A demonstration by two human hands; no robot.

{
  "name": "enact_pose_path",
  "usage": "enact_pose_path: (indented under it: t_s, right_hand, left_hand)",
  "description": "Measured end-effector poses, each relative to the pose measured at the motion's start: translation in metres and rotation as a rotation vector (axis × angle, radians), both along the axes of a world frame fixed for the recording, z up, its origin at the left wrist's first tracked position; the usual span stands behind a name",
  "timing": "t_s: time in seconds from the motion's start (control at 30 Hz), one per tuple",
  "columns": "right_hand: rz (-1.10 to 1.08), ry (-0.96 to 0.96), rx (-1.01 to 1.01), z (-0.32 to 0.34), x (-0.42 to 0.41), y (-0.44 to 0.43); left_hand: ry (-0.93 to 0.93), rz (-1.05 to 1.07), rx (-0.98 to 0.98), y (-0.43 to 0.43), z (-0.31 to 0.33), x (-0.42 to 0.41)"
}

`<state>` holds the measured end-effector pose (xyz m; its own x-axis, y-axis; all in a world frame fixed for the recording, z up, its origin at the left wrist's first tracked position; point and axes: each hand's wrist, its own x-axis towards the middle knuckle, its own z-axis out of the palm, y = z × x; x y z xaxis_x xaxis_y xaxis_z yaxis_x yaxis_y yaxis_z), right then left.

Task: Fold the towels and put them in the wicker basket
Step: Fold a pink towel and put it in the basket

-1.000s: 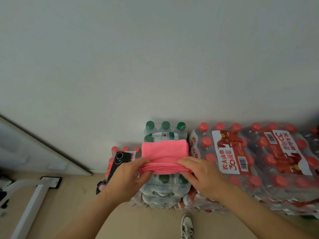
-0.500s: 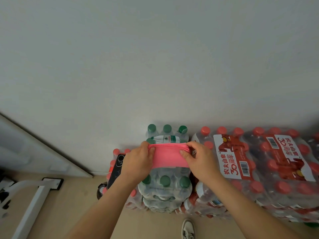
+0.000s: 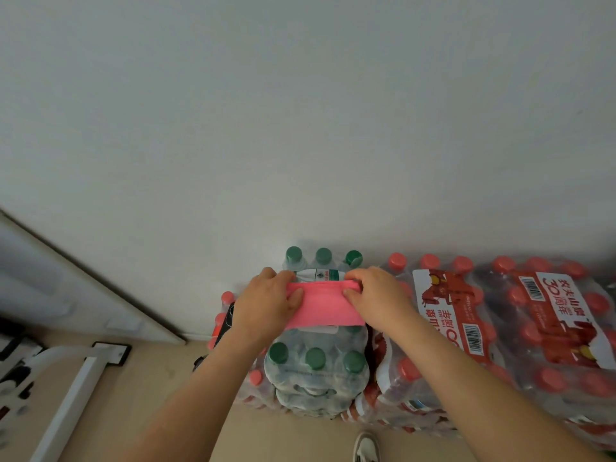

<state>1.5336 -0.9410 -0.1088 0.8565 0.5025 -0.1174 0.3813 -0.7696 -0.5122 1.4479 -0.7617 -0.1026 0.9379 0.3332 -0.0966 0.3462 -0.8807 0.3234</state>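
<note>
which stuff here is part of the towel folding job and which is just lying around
Part of the job: pink towel; left hand and right hand, pinching its ends. No wicker basket in view.

Just lying about: green-capped bottle pack under the towel; red-capped bottle packs; phone; shoe; white frame.

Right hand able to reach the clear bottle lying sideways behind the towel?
Probably yes: the clear plastic bottle lies uncovered just past the right hand, but that hand grips the pink cloth towel.
</note>
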Motion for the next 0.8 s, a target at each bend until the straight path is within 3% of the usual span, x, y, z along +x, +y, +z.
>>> enact_pose_path:
  t_s: [0.13, 0.23, 0.33, 0.4, 0.47, 0.53, 0.6, 0.7, 0.8]
  right_hand:
    - [0.129, -0.048, -0.104, 0.003, 0.004, -0.001]
    - [0.359, -0.065, -0.118, 0.004, 0.011, -0.003]
    - [0.491, 0.088, -0.176, 0.012, 0.019, -0.003]
    - [0.526, 0.167, -0.224, 0.02, 0.023, -0.002]
    - [0.541, 0.022, -0.172, 0.026, 0.021, -0.002]
    - [0.5, -0.324, -0.026, 0.024, 0.015, -0.005]
    - [0.43, -0.551, 0.086, 0.014, 0.001, -0.01]
    - [0.45, -0.583, 0.076, -0.011, -0.021, -0.018]
    - [0.486, -0.521, 0.001, -0.026, -0.037, -0.024]
  left_hand:
    - [0.056, -0.072, -0.156, 0.015, -0.007, -0.004]
    - [0.067, -0.024, -0.219, 0.014, -0.005, -0.006]
    - [0.108, 0.037, -0.334, 0.014, 0.003, -0.005]
    - [0.122, -0.021, -0.298, 0.013, 0.008, -0.005]
    - [-0.029, -0.096, -0.188, 0.011, 0.016, -0.007]
    - [-0.306, -0.136, -0.062, 0.011, 0.019, -0.013]
    - [-0.506, -0.19, 0.068, 0.011, 0.011, -0.023]
    - [-0.509, -0.306, 0.194, 0.007, -0.014, -0.044]
    - [-0.406, -0.349, 0.159, 0.002, -0.023, -0.061]
